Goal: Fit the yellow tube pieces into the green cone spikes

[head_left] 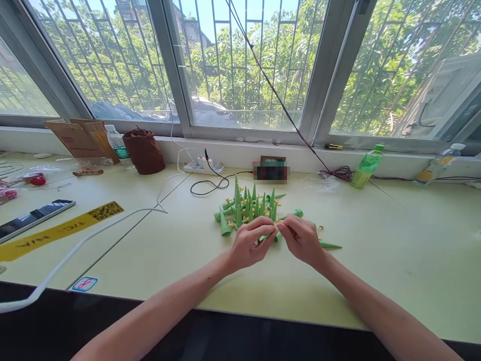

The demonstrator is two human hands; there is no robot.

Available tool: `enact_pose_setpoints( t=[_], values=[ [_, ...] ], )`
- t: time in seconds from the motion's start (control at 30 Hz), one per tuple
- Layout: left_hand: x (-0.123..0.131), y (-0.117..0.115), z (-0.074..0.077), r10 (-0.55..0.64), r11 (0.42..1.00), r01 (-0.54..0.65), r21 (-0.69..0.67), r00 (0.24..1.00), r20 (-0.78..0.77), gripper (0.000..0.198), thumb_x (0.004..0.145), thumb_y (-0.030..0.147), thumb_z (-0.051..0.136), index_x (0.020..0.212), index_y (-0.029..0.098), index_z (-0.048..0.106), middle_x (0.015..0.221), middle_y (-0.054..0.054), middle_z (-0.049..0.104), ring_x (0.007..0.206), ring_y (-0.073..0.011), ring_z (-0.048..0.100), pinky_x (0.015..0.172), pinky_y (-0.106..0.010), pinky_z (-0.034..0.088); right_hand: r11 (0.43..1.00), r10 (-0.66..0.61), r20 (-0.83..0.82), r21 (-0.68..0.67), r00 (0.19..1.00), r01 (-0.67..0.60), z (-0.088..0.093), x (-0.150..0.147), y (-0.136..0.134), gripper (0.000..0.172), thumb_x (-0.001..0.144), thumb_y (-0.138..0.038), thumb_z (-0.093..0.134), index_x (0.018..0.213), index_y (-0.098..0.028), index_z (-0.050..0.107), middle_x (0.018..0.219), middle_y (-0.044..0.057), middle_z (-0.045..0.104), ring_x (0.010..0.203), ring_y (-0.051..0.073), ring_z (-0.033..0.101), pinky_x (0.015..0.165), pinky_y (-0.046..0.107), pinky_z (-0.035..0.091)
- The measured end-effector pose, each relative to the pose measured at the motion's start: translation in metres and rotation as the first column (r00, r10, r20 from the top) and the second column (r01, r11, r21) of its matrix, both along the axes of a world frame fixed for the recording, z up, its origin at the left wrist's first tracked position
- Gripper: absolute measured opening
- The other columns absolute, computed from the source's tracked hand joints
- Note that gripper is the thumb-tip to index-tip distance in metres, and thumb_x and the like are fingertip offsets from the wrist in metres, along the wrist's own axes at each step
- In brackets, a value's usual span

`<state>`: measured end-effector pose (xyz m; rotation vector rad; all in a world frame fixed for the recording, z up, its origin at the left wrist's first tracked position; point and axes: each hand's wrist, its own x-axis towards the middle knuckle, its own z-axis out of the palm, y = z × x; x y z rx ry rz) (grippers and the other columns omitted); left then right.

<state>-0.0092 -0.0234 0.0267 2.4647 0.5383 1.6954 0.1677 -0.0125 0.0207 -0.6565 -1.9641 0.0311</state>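
Observation:
My left hand point(250, 245) is closed around a green plastic spike point(265, 236), only a bit of which shows between the fingers. My right hand point(305, 241) meets it fingertip to fingertip, pinching something too small and covered to name. Just beyond both hands stands a cluster of green cone-shaped spikes point(237, 193), several upright and some lying down, with small yellow fittings among them. One upright spike point(224, 223) is at the cluster's left front. To the right of my right hand, another green spike point(331, 245) lies flat, close to a small yellow fitting point(320, 228).
A white cable point(88, 234) crosses the left side near a phone point(35, 219) and a yellow label strip point(63, 231). Along the window stand a cardboard box point(77, 140), a brown bag point(143, 151), a power strip point(205, 167) and a green bottle point(367, 168).

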Motion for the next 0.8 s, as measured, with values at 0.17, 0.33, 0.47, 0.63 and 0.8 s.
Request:
enact_pose_setpoints(
  t=[0.17, 0.33, 0.47, 0.63, 0.8],
  values=[
    [-0.0001, 0.001, -0.0023, 0.001, 1.0, 0.0, 0.012, 1.0, -0.02, 0.011, 0.088, 0.01, 0.056, 0.093, 0.018, 0.062, 0.087, -0.007, 0.065, 0.073, -0.0127, 0.062, 0.064, -0.023, 0.053, 1.0, -0.025, -0.007, 0.004, 1.0, 0.025, 0.0011, -0.0011, -0.0007, 0.035, 0.097, -0.02, 0.048, 0.063, -0.021, 0.037, 0.058, -0.005, 0.029, 0.05, 0.01, 0.026, 0.048, 0.025, 0.025],
    [-0.0009, 0.0019, -0.0064, 0.009, 1.0, -0.009, 0.019, 0.999, -0.031, 0.016, 0.087, 0.008, 0.057, 0.097, 0.019, 0.061, 0.091, -0.008, 0.065, 0.078, -0.0133, 0.063, 0.069, -0.024, 0.054, 1.0, -0.031, -0.014, 0.0, 0.999, 0.031, 0.0022, -0.0019, -0.0007, 0.038, 0.097, -0.02, 0.048, 0.062, -0.021, 0.033, 0.057, -0.005, 0.028, 0.05, 0.01, 0.026, 0.048, 0.025, 0.024],
    [0.0002, 0.0014, -0.0071, 0.015, 1.0, -0.015, 0.018, 0.999, -0.028, 0.016, 0.086, 0.007, 0.057, 0.097, 0.019, 0.061, 0.091, -0.007, 0.065, 0.078, -0.0129, 0.062, 0.069, -0.024, 0.054, 0.999, -0.033, -0.016, 0.003, 0.999, 0.034, 0.0016, -0.002, 0.0006, 0.038, 0.096, -0.02, 0.049, 0.062, -0.021, 0.032, 0.057, -0.006, 0.028, 0.05, 0.009, 0.025, 0.048, 0.025, 0.024],
    [0.0032, 0.0002, -0.0065, 0.055, 0.998, -0.056, 0.009, 0.998, 0.018, 0.013, 0.086, 0.009, 0.059, 0.094, 0.018, 0.061, 0.087, -0.006, 0.062, 0.073, -0.0115, 0.059, 0.06, -0.021, 0.052, 1.0, -0.014, -0.036, -0.016, 0.999, 0.014, 0.0011, -0.0019, 0.0025, 0.037, 0.096, -0.022, 0.048, 0.063, -0.021, 0.032, 0.056, -0.006, 0.028, 0.049, 0.009, 0.025, 0.048, 0.024, 0.024],
    [0.0041, -0.0005, -0.0056, 0.069, 0.998, -0.069, 0.007, 0.997, 0.038, 0.014, 0.086, 0.009, 0.059, 0.098, 0.018, 0.06, 0.085, -0.005, 0.06, 0.068, -0.0098, 0.056, 0.052, -0.019, 0.048, 1.0, 0.008, -0.058, 0.005, 0.998, -0.008, 0.0004, 0.0019, 0.0071, 0.04, 0.1, -0.025, 0.037, 0.061, -0.021, 0.032, 0.054, -0.005, 0.031, 0.048, 0.01, 0.028, 0.048, 0.025, 0.024]
  ],
)
